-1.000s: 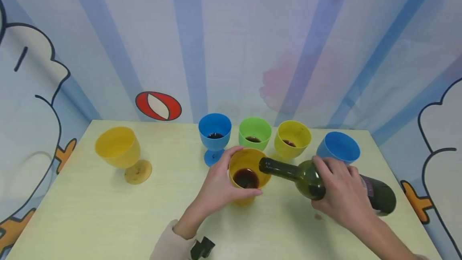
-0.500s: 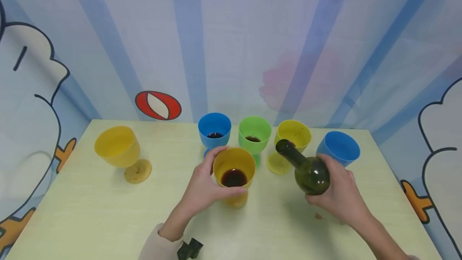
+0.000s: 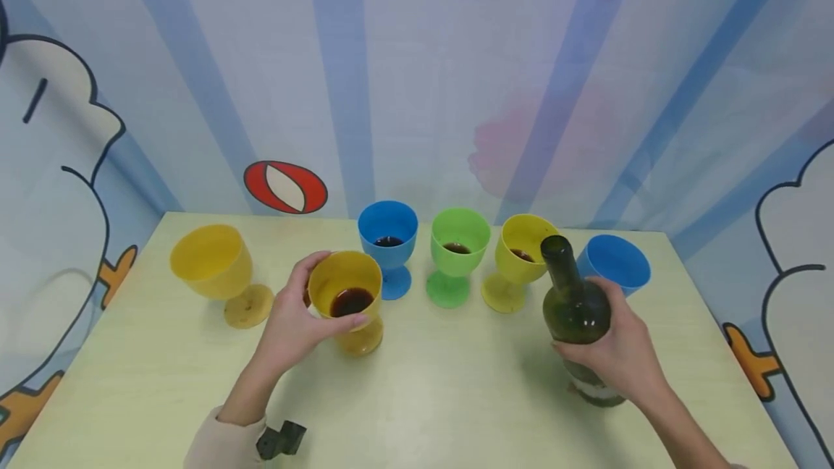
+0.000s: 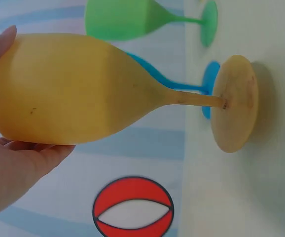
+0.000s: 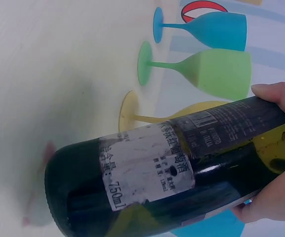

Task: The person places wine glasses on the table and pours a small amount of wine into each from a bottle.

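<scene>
My left hand [image 3: 289, 328] grips the bowl of an orange-yellow goblet [image 3: 360, 340] with dark red liquid in it. In the left wrist view the goblet [image 4: 68, 89] has its foot very near the table; whether they touch I cannot tell. My right hand [image 3: 622, 342] holds a dark green wine bottle [image 3: 576, 313] round its upper body, neck up and leaning slightly. A white label reading 750ml shows on the bottle [image 5: 147, 168] in the right wrist view. Behind stand a blue goblet [image 3: 389, 255], a green goblet [image 3: 459, 263] and a yellow goblet [image 3: 504, 266], each with some dark liquid.
Another orange-yellow goblet [image 3: 224, 277], with no liquid visible in it, stands at the left of the pale table [image 3: 443, 411]. A second blue goblet [image 3: 615, 266] is partly hidden behind the bottle and right hand. A printed curtain [image 3: 417, 78] hangs along the table's back edge.
My left hand has carried the orange-yellow goblet leftward, away from the bottle. My right hand has turned the bottle from nearly level, mouth at the goblet, to nearly upright.
</scene>
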### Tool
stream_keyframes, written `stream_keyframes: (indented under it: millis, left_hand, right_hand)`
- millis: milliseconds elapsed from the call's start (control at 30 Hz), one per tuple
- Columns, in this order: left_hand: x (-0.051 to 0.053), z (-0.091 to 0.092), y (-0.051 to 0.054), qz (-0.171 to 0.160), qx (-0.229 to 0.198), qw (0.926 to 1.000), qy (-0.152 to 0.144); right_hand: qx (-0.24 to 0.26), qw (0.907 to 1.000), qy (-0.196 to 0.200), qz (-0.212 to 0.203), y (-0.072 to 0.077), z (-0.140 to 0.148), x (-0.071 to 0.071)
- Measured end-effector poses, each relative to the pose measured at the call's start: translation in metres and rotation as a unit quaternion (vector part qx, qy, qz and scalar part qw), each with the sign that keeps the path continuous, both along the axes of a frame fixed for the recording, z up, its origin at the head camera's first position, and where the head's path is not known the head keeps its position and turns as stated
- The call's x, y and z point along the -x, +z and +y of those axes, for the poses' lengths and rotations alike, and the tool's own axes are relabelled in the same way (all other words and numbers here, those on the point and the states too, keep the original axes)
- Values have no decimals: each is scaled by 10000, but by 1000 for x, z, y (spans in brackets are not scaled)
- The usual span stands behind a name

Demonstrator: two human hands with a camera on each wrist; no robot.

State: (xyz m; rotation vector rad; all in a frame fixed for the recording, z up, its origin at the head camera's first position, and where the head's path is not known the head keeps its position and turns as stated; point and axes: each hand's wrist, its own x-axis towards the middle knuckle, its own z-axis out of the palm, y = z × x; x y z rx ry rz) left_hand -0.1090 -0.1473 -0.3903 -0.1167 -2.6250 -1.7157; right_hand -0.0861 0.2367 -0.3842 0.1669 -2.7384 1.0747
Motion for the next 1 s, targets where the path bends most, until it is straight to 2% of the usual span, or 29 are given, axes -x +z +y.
stream_keyframes:
  millis: [267,467,633,833,1000]
  left_hand:
    - [23,-25,-4,10,53,9987,505]
    - [40,-28,-5,-63,128,9973,721]
    - [52,-29,-6,-87,20,9965,825]
    - [58,-30,-4,-72,16,9977,671]
    - [54,-31,-1,105,251,9972,692]
  right_hand:
    - [139,9988,-216,-408,-4,2,1]
    - [336,9978,-343,-453,-4,3,1]
    - [550,9956,-547,-516,-4,5,-1]
    - [688,9924,-695,-747,-3,11,-1]
    - [725,9916,-669,-837,-3,13,-1]
